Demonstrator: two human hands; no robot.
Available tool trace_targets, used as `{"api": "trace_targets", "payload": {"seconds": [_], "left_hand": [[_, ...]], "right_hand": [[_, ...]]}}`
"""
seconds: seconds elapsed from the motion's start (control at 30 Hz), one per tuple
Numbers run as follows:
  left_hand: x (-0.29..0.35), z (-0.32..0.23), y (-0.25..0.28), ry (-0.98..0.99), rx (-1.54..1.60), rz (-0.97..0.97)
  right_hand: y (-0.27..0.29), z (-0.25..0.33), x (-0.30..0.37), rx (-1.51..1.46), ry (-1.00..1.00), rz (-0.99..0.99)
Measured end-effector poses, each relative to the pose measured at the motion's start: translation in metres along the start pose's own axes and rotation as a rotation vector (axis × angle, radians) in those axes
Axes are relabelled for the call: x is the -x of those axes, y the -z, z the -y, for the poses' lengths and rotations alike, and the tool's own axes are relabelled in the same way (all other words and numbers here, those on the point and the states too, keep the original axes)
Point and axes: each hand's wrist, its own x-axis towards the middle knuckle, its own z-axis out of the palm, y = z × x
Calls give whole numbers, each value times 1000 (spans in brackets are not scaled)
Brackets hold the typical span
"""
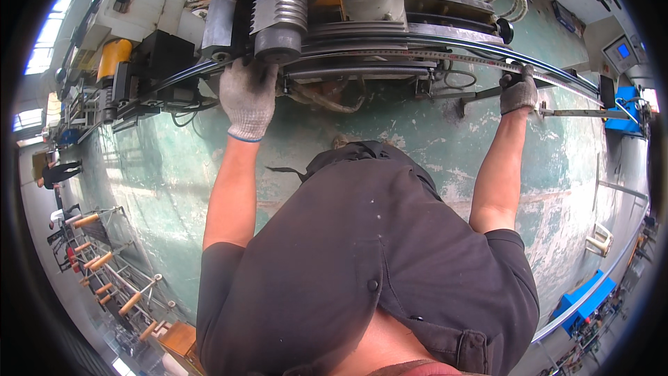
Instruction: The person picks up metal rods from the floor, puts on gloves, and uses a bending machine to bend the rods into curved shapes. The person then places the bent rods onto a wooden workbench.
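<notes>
**Lining up a long tube [473, 46], two-handed**

Got the left hand [245, 97] just under the grooved die [280, 14]; can't tell whether its fingers grip anything. See the tube stretching across the machine [376, 10] past both hands, with a measuring tape [431, 55] just below. Got the right hand [520, 90] near the tape's right end, fingers curled narrow, hold unclear. Would keep the tube level, sight the tape square-on, and mind those left fingers.
</notes>
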Motion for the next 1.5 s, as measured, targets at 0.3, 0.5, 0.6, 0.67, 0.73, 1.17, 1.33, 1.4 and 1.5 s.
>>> {"api": "trace_targets", "payload": {"seconds": [0.3, 0.5, 0.6, 0.67, 0.73, 1.17, 1.33, 1.4, 1.5], "left_hand": [[1, 1, -2, 26, 75, -61], [7, 8, -6, 16, 78, -68], [5, 6, -2, 31, 32, -14], [4, 6, 0, 29, 20, 8], [5, 7, 0, 1, 31, -28], [29, -49, 54, 220, 695, 283], [15, -111, 27, 432, 1072, 402], [-8, -132, 29, 522, 1243, 519], [-30, -146, 39, 678, 1470, 583]], "right_hand": [[-2, 0, -1, 34, -1, -20], [-4, 1, 2, 59, 5, -25], [1, 2, -3, 62, -7, -26], [0, 2, -3, 57, -8, -11], [-5, 3, 2, 62, 10, -43], [-78, 55, 177, 378, 274, 81], [-137, 9, 235, 635, 304, 544], [-158, 1, 256, 802, 352, 726], [-179, -6, 280, 650, 373, 795]]}}
